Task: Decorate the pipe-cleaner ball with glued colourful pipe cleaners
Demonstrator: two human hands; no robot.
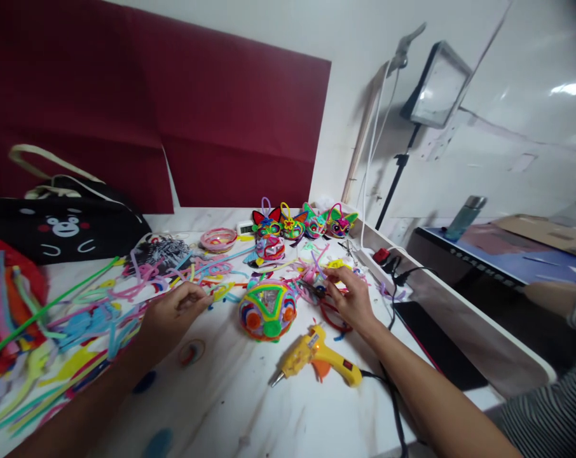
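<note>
My left hand [176,308] is closed in a pinch on a small yellow pipe-cleaner piece [222,291]. On the right, my right hand [349,294] has its fingers closed around the middle of a pair of scissors [334,317], whose red handle loop shows below the palm. The scissors' blades point up and left, partly lost among pink scraps. Between my hands sits a round, colourful pipe-cleaner animal head [269,310] with orange eyes and a green nose. A yellow glue gun [319,357] lies in front of it, nozzle to the left.
Several finished animal heads [304,222] stand at the back. Loose pipe cleaners [88,318] cover the left side, near a black bag [63,222]. A pink bowl [219,239], a power strip [383,270] and a dark phone-like slab [440,343] lie around. Another person's striped sleeve [555,401] is at right.
</note>
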